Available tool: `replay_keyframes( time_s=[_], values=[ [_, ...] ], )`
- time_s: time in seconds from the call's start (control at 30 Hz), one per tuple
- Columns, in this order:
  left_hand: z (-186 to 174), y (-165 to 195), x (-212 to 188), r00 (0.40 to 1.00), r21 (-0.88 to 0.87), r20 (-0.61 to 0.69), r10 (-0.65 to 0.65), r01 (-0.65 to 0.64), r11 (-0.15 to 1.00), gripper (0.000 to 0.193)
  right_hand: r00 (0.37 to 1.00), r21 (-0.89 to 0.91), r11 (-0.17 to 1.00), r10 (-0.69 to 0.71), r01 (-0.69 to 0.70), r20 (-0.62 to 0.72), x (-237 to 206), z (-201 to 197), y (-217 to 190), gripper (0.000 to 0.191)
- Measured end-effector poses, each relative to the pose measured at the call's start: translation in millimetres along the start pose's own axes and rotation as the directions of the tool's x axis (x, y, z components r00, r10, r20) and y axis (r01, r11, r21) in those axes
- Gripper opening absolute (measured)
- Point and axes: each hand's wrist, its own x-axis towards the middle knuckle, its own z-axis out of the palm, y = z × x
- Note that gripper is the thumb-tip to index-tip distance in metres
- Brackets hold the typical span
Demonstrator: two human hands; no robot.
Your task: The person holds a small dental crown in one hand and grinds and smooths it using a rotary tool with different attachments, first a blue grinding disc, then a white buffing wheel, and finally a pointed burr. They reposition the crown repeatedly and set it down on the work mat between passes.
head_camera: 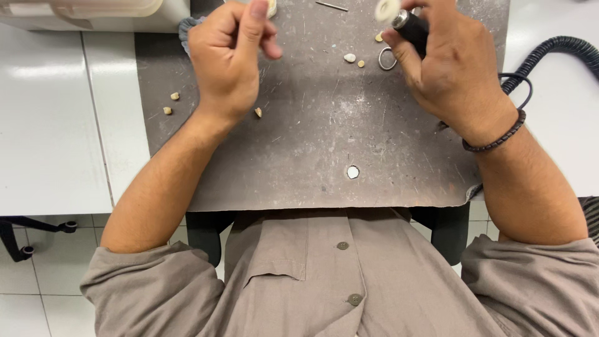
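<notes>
The right hand [452, 68] gripped a black rotary handpiece [412, 28], its white polishing wheel [387, 9] pointing left toward the left hand [228, 53], whose fingers were pinched shut above the grey worktop mat [312, 150]; its contents were hidden.

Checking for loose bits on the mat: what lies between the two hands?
In the head view, between the left hand and the right hand lie a white chip, a tan chip and a wire ring on the grey mat.

White bench [50, 125], scuffed grey mat [312, 150], scattered small pale pieces [349, 58]
</notes>
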Motion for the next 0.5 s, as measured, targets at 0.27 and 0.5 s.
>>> replay_keyframes(
  time_s=[0.27,0.5],
  values=[
    [72,33,-6,0.891,-0.168,0.363,0.274,-0.226,0.959,0.049,0.971,0.127,0.973,-0.169,0.192,-0.168,-5,9,8,0.079],
    [141,49,22,0.918,-0.19,0.068,0.39,-0.372,0.909,0.026,0.949,0.107,0.972,-0.176,0.21,-0.261,3,3,9,0.064]
  ],
)
